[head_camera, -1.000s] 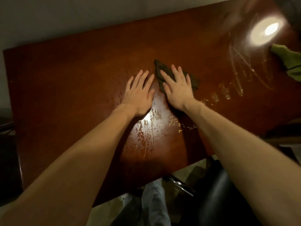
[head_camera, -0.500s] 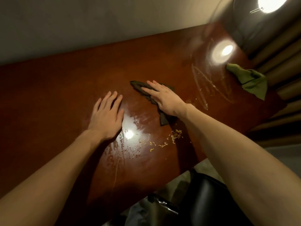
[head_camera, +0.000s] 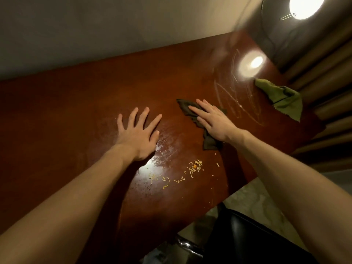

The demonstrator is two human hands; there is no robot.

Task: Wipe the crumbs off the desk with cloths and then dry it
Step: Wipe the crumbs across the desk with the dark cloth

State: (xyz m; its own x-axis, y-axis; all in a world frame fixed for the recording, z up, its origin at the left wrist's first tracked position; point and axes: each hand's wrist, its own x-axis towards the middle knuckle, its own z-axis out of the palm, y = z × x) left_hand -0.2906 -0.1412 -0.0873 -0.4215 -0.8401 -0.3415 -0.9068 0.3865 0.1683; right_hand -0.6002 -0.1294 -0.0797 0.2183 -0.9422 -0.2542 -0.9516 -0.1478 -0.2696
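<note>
Two hands were entered, both laid flat, neither gripping. Right hand (head_camera: 213, 121): fingers straight and close together, pointing away and to the left, palm pressing on a dark cloth (head_camera: 209, 143). Left hand (head_camera: 139, 132): fingers spread wide, palm down on the bare desk (head_camera: 76, 111), holding nothing, apparently bracing. Both forearms were stretched forward from the near edge. Dark cloth: one crumpled strip, its long axis diagonal, from a far tip beyond the right fingertips to a near tail beside the right wrist. Crumbs (head_camera: 195, 166): many pale yellow shreds, the densest clump just on the person's side of that tail but apart from it. A thinner trail ran from the clump toward the left forearm, and all of it lay between the two forearms. The right hand was the nearer to the clump. By judgement, the coming stroke called for drawing the cloth back toward the near edge and over it. Wet sheen (head_camera: 167, 147): one patch between the hands. Green cloth (head_camera: 282, 98): one, crumpled at the desk's far right end, well apart from both hands, probably kept for drying. Lamp (head_camera: 306, 4): one, lit, above that end.
</note>
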